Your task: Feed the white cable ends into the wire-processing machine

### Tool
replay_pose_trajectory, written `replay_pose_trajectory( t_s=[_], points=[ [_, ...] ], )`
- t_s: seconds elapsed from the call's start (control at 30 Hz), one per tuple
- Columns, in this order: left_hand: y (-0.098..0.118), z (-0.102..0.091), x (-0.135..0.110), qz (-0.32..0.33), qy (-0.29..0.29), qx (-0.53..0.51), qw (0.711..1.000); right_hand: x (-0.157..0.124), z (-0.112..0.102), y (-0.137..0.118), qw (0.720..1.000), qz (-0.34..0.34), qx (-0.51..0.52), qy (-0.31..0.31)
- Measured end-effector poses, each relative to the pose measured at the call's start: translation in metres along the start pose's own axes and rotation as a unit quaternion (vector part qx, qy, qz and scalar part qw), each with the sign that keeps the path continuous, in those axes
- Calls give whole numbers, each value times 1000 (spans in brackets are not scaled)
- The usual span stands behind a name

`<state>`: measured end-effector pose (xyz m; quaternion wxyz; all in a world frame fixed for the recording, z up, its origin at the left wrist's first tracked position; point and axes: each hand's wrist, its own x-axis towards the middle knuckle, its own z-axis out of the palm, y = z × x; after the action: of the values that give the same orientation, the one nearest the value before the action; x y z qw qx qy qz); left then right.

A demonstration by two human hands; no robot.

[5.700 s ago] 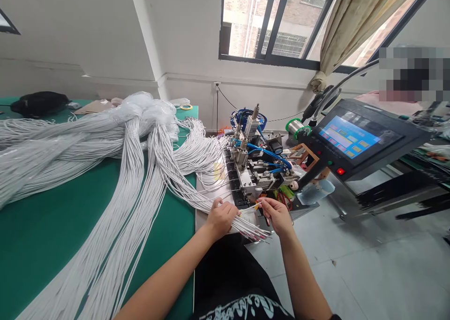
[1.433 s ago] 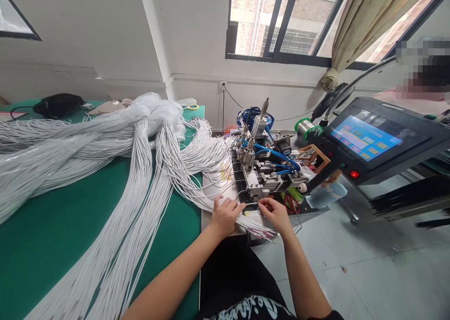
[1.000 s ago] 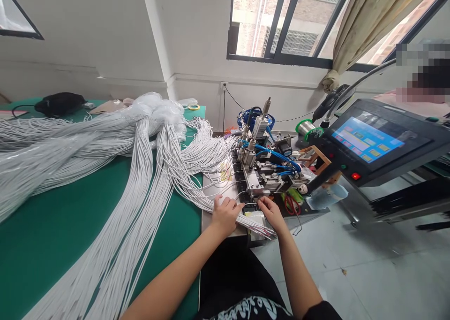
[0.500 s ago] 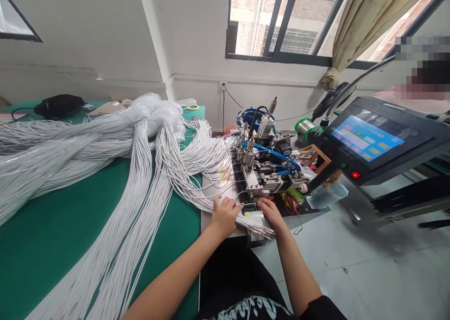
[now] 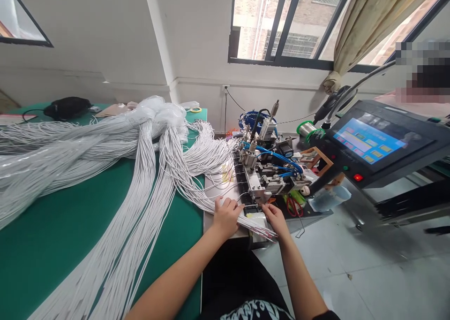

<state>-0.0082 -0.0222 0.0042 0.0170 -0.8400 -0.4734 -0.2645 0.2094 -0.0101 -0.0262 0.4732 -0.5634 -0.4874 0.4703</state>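
Note:
My left hand (image 5: 225,217) rests curled on a bunch of thin white cables (image 5: 251,226) at the near edge of a small machine's plate. The cable ends with stripped coloured tips stick out to the right under my right hand (image 5: 277,218). My right hand pinches a cable tip right at the front jaw of the small metal machine (image 5: 264,175) with blue air hoses. Long bundles of white cables (image 5: 140,179) run from the hands back across the green table (image 5: 63,231).
A tilted control box with a lit touchscreen (image 5: 370,140) and a red button stands at the right. A solder spool (image 5: 305,128) and scissors (image 5: 290,203) lie by the machine. A black bag (image 5: 66,108) sits at the far left. Grey floor lies right of my lap.
My right hand came down from holding a cable tip in the air to the machine's front jaw and stays there. My left hand has kept its place on the bunch.

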Motion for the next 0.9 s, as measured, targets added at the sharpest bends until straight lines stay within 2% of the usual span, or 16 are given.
replay_pose_trajectory(
  t_s=[0.23, 0.4, 0.5, 0.57, 0.7, 0.77, 0.83, 0.9],
  points=[
    [2, -1, 1, -39, 27, 4, 999, -6, -9, -13, 998, -30, -17, 46],
    [-1, 0, -2, 2, 55, -18, 998, -14, -13, -27, 999, -32, -6, 20],
    [-5, 0, -4, 50, 73, -36, 995, -23, -15, -46, 998, -48, -25, -31],
    [-7, 0, -5, 94, 78, -48, 991, -29, -17, -62, 993, -58, -46, -94],
    [-9, -2, -5, 141, 87, -77, 983, -39, -15, -86, 958, -68, -104, -259],
    [-9, -3, -4, 148, 97, -93, 980, -42, -11, -93, 940, -74, -117, -311],
    [-10, -3, -4, 157, 108, -103, 976, -44, -5, -94, 936, -99, -116, -317],
    [-10, -3, -3, 164, 115, -99, 975, -44, 1, -93, 946, -122, -110, -281]
  ],
)
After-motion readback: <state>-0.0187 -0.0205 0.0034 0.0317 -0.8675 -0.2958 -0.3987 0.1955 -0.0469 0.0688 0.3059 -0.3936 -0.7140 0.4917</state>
